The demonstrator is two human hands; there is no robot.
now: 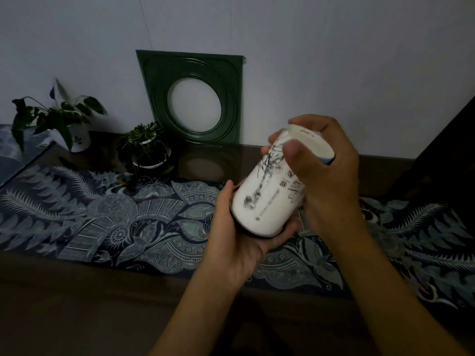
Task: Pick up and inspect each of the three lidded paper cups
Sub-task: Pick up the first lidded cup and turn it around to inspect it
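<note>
Above a patterned blue table runner (pixel 123 222), a white paper cup (pixel 272 194) printed with dark ink artwork is tilted in mid-air, left hand (pixel 239 237) cupping one end, right hand (pixel 326 173) curled around the other; likely light and crushable, best gripped gently.

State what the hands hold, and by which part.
A white paper cup, tilted: left hand cups one end, right hand grips the other.

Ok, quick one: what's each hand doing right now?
Left hand: cups the lower end of the paper cup, fingers curled under it.
Right hand: grips the cup's upper end, thumb across its side.
</note>
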